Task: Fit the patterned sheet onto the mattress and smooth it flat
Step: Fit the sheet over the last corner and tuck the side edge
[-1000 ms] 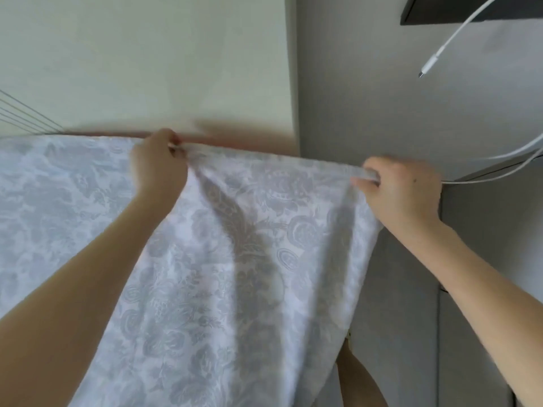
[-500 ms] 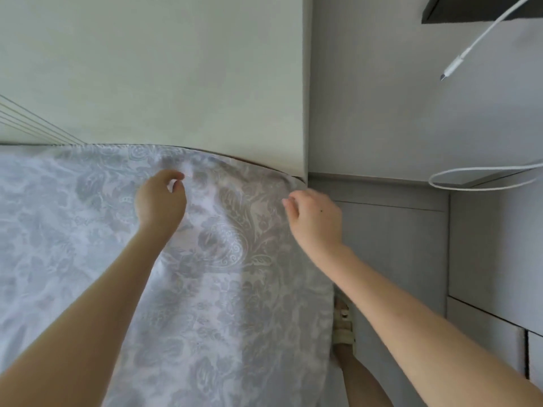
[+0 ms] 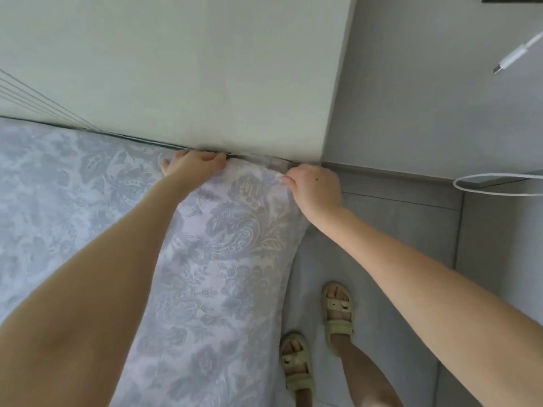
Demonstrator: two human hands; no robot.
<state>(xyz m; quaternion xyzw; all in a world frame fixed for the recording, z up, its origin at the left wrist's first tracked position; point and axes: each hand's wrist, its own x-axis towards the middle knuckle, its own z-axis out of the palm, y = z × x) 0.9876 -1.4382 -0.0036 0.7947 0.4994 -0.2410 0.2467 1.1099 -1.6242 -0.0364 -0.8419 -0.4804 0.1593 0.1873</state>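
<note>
At the far right bed corner, against the wall (image 3: 176, 69), the patterned sheet (image 3: 229, 259) is being held: left hand (image 3: 194, 167) fingers curled over its far edge, right hand (image 3: 316, 186) fingers pinching the corner. Even downward tension is being called for.

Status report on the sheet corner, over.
Left grip on patterned sheet edge at the wall, fingertips hidden. Right grip pinching the corner. Nothing in the way.

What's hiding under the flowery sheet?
Nothing under the sheet shows: it covers everything beneath, so the mattress is hidden. The left hand and right hand hold its far edge by the wall, fingertips out of sight.
</note>
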